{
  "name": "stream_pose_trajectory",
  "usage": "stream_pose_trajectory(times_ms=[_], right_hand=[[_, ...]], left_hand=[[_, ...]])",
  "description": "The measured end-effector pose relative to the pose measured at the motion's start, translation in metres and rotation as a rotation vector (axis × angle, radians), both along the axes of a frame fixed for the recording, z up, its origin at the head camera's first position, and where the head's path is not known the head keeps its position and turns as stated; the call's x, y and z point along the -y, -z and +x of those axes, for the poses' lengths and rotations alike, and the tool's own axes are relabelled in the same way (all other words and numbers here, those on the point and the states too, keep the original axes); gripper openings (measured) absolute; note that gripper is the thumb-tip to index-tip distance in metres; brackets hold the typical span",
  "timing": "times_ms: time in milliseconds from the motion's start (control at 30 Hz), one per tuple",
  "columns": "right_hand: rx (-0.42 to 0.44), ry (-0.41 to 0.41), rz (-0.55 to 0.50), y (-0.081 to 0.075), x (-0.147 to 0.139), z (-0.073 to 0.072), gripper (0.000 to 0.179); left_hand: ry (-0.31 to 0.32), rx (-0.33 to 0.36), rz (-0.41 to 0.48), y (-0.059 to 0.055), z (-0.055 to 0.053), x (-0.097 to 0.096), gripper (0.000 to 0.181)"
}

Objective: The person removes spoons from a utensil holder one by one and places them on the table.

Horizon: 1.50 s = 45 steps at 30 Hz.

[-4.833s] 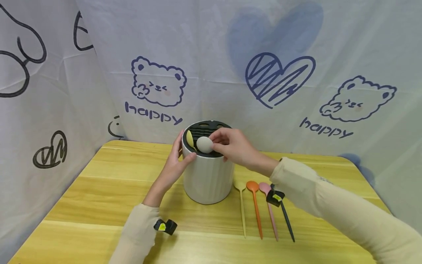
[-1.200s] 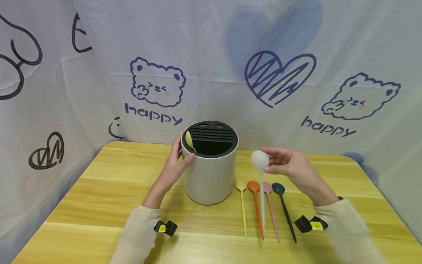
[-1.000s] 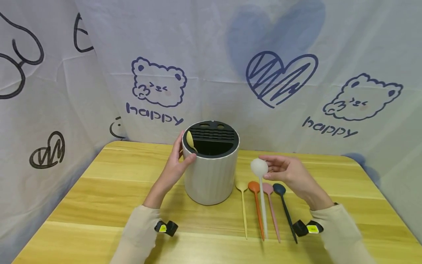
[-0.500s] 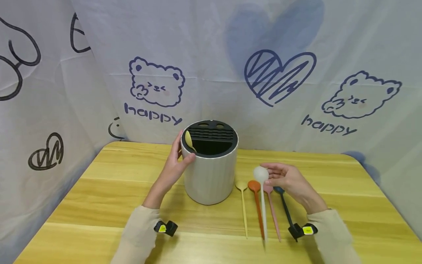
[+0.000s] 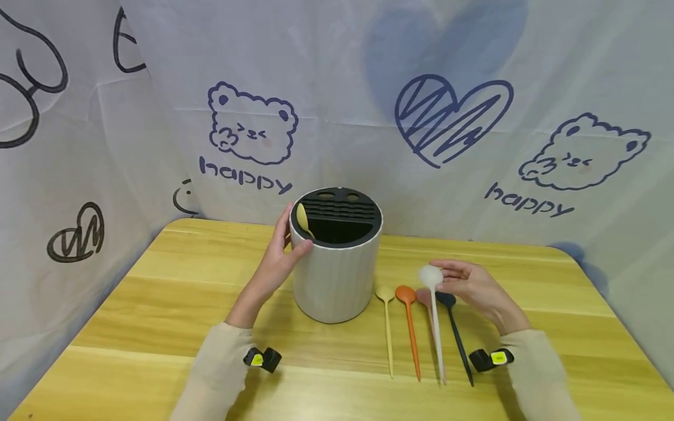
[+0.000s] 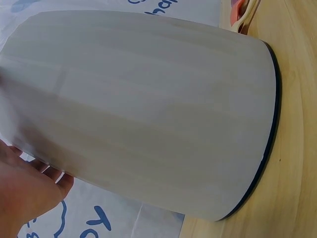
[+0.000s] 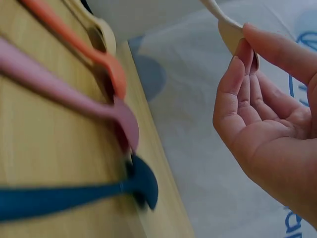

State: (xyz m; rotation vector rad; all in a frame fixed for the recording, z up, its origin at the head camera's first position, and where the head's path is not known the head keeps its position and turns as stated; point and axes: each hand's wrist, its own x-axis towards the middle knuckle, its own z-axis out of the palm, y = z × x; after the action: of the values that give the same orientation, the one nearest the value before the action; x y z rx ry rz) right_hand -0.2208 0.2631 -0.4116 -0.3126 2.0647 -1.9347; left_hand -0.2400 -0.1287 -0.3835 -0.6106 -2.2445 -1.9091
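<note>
My left hand [image 5: 277,257] grips a white ribbed utensil holder [image 5: 335,286] by its left side, thumb at the rim of the black slotted lid. In the left wrist view, the holder's wall [image 6: 148,109] hides most of that hand. A yellow spoon [image 5: 302,217] stands in the lid's large opening. Between thumb and fingers, my right hand [image 5: 476,289] pinches a white spoon [image 5: 430,276] by its bowl, handle pointing down toward the table. The white spoon partly covers a pink spoon [image 5: 423,297] lying below it; the right wrist view shows the two apart.
Beside the pink spoon lie a pale yellow spoon [image 5: 385,293], an orange spoon [image 5: 406,294] and a dark blue spoon [image 5: 446,299], handles toward me. All rest on a wooden table [image 5: 158,316]. A printed white cloth [image 5: 337,76] hangs close behind.
The white spoon has come out of the holder's opening, travelled right and sunk low over the pink spoon, still in my right hand. My left hand has kept its hold on the holder.
</note>
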Motion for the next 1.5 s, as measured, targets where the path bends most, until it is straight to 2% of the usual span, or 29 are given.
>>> stream_pose_trajectory(times_ms=[333,600,733,967,1100,1333,1500], right_hand=[[0.004,-0.008,0.108,0.007,-0.037,-0.003,0.055],[0.052,0.019,0.215,0.021,-0.064,0.0,0.062],[0.081,0.009,0.22,0.024,-0.07,0.001,0.062],[0.061,-0.064,0.202,0.032,-0.082,-0.001,0.059],[0.077,-0.05,0.201,0.036,-0.088,-0.002,0.058],[0.158,-0.024,0.165,0.039,-0.093,-0.004,0.058],[0.157,-0.03,0.188,0.038,-0.092,-0.006,0.056]], left_hand=[[0.006,-0.004,-0.005,-0.002,0.0,-0.001,0.105],[0.012,0.021,-0.01,0.003,0.003,-0.001,0.101],[0.011,0.015,-0.013,0.004,0.003,-0.001,0.1],[0.007,0.001,-0.018,0.003,0.001,0.0,0.101],[0.009,-0.003,-0.02,0.002,0.001,0.0,0.102],[0.009,-0.012,-0.012,0.001,0.001,0.0,0.104],[0.006,-0.013,-0.012,0.0,0.001,0.0,0.104]])
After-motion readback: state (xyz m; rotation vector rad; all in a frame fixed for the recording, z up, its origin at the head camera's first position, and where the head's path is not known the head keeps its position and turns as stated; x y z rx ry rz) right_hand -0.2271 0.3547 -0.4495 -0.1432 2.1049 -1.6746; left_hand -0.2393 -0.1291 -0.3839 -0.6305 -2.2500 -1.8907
